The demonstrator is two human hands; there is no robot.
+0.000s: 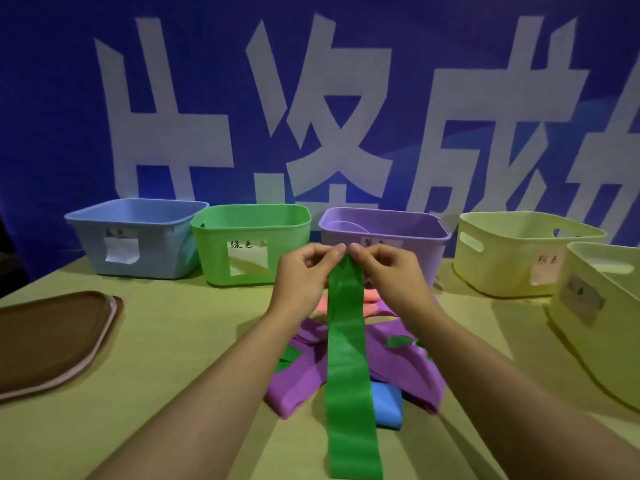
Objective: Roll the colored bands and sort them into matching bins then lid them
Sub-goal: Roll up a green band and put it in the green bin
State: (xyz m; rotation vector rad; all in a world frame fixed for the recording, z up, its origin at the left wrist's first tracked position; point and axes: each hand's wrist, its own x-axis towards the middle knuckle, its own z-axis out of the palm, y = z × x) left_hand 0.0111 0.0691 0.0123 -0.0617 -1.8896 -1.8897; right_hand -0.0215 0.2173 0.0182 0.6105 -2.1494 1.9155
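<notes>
A long green band [348,368] hangs from its far end down toward me over the table. My left hand [304,275] and my right hand [388,271] both pinch that far end, fingertips meeting in front of the purple bin [384,233]. Under the green band lies a heap of purple bands [408,368], a blue band [386,407] and a pink band [369,296]. The green bin [249,244] stands just left of my hands, the blue bin [138,237] further left. Something pale sits inside the purple bin.
Two pale yellow bins [512,254] [602,317] stand at the right. A stack of brown lids [52,337] lies at the left table edge. A blue banner with white characters hangs behind the bins.
</notes>
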